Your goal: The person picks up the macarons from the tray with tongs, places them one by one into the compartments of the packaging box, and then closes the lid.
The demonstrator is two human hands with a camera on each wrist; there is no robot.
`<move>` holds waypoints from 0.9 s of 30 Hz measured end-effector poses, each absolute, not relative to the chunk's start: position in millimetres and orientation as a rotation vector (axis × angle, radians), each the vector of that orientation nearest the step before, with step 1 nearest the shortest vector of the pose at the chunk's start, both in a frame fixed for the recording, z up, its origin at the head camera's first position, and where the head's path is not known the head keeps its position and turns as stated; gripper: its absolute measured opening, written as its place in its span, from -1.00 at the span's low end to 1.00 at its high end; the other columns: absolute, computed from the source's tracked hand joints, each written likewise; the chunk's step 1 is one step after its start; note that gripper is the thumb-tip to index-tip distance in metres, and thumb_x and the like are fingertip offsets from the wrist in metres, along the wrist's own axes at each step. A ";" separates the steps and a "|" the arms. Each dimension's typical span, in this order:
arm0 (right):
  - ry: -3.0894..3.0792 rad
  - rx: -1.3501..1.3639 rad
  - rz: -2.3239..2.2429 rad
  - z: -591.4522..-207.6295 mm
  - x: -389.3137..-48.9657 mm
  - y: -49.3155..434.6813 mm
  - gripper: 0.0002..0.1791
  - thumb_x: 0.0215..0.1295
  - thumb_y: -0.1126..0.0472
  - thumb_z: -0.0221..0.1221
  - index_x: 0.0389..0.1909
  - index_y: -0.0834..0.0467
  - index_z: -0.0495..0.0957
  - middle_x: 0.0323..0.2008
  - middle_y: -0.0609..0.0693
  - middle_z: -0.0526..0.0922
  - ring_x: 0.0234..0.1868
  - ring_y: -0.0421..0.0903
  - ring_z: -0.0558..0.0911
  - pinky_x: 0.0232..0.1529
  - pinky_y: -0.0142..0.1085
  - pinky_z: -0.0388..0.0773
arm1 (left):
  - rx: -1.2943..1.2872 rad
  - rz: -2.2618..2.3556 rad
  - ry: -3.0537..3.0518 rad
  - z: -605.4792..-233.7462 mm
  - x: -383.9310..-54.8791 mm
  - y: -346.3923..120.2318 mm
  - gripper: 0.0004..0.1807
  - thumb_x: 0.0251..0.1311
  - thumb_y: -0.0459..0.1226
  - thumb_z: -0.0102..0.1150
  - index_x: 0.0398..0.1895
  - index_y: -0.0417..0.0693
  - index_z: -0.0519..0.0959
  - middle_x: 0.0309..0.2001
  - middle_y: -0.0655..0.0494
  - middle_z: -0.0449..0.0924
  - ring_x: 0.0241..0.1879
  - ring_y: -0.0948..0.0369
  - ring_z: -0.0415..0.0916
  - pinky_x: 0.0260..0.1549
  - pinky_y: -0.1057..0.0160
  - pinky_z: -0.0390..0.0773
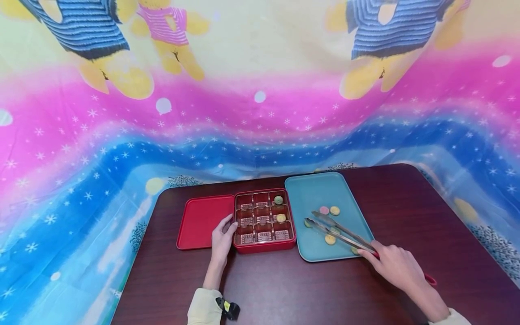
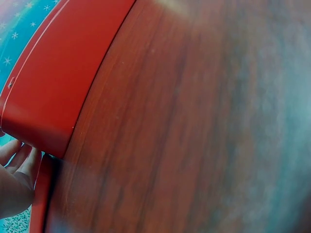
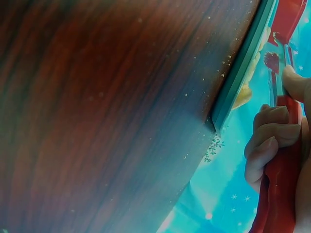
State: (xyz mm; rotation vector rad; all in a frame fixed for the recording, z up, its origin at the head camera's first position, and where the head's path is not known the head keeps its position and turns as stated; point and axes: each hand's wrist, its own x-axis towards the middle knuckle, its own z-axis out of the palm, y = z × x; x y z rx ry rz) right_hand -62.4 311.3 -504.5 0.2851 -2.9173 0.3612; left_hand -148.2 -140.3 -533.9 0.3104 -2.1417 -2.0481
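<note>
My left hand (image 1: 221, 237) rests at the left side of a red box (image 1: 264, 247), thumb at the rim. In the left wrist view its fingers (image 2: 30, 165) lie along the box's corner. A brown divided insert fills the box. A green macaron (image 1: 278, 200) sits in its far right compartment, with a yellow macaron (image 1: 281, 218) in the one nearer. My right hand (image 1: 400, 266) grips metal tongs (image 1: 358, 239) by their red handle (image 3: 284, 189). Slightly apart, the tongs' tips hang over the blue-green tray (image 1: 313, 189) among several macarons, including a pink one (image 1: 323, 210).
Left of the box lies a flat red lid (image 1: 203, 221). Box and tray stand side by side on a dark wooden table (image 1: 260, 289). A patterned cloth (image 1: 260, 122) hangs behind the table. Small crumbs show near the tray's edge in the right wrist view.
</note>
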 end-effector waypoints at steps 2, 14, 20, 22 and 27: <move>-2.911 0.294 0.356 -504.9 -62.9 310.6 -0.60 0.25 -0.07 0.42 -0.46 0.04 0.43 -0.76 -0.12 0.17 -0.74 -0.14 0.22 -0.71 -0.22 0.20 | 0.310 -2.047 -2.141 -534.5 -148.6 -140.5 -0.55 0.42 -0.39 0.21 0.34 -0.32 0.53 0.26 -0.31 0.56 0.30 -0.08 0.50 0.21 0.10 0.52; -2.960 0.301 0.351 -505.9 -66.8 305.9 -0.64 0.27 -0.10 0.40 -0.37 0.07 0.53 -0.75 -0.11 0.19 -0.72 -0.13 0.25 -0.69 -0.20 0.24 | 0.312 -2.054 -2.142 -537.1 -149.4 -141.4 -0.55 0.43 -0.38 0.20 0.35 -0.30 0.53 0.28 -0.29 0.55 0.31 -0.07 0.49 0.23 0.10 0.50; -2.954 0.316 0.344 -506.7 -69.5 304.1 -0.62 0.26 -0.10 0.41 -0.41 0.07 0.50 -0.74 -0.11 0.19 -0.71 -0.13 0.25 -0.69 -0.20 0.25 | 0.299 -2.049 -2.148 -537.6 -148.3 -140.9 -0.54 0.45 -0.35 0.20 0.36 -0.32 0.51 0.30 -0.31 0.53 0.33 -0.11 0.46 0.25 0.01 0.49; -2.952 0.317 0.338 -506.6 -70.2 303.3 -0.62 0.26 -0.10 0.41 -0.42 0.06 0.49 -0.74 -0.11 0.19 -0.71 -0.14 0.25 -0.69 -0.20 0.25 | 0.295 -2.043 -2.152 -537.5 -147.9 -140.6 -0.54 0.45 -0.34 0.19 0.36 -0.33 0.50 0.31 -0.31 0.52 0.33 -0.12 0.46 0.25 0.01 0.50; -2.952 0.334 0.321 -505.8 -71.3 301.7 -0.58 0.29 -0.12 0.39 -0.47 0.04 0.43 -0.74 -0.10 0.18 -0.71 -0.14 0.23 -0.70 -0.22 0.22 | 0.291 -2.060 -2.134 -536.4 -147.8 -141.0 -0.54 0.45 -0.37 0.19 0.36 -0.33 0.51 0.30 -0.30 0.53 0.33 -0.10 0.46 0.22 0.14 0.51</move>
